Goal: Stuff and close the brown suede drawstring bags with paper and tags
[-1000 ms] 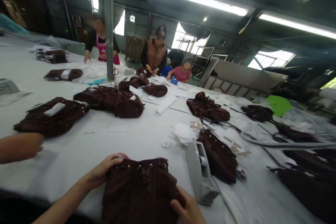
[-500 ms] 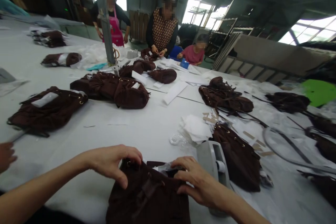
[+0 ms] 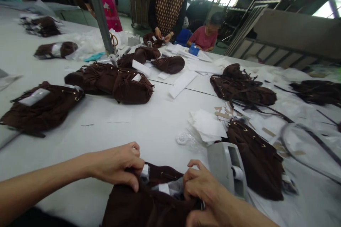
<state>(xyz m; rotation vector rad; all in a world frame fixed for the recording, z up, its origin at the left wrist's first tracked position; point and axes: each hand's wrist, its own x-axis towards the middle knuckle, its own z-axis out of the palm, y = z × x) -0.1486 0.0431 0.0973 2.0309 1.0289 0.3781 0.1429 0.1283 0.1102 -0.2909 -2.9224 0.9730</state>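
A dark brown drawstring bag [image 3: 144,205] lies at the near edge of the white table [image 3: 149,127], its mouth facing away from me. My left hand [image 3: 117,165] pinches the left rim of the mouth, next to a small white tag. My right hand [image 3: 204,188] is closed on the right rim. White and clear stuffing shows inside the opening between my hands.
A grey tape dispenser [image 3: 226,170] stands just right of my hands. Another brown bag [image 3: 255,159] and a stack of white paper [image 3: 206,126] lie beyond it. Several more brown bags lie across the table. Three people work at the far side.
My hands have drawn closer together and gripped the bag's rim, opening the mouth. The view has tilted down. The hand at the left edge has left the view.
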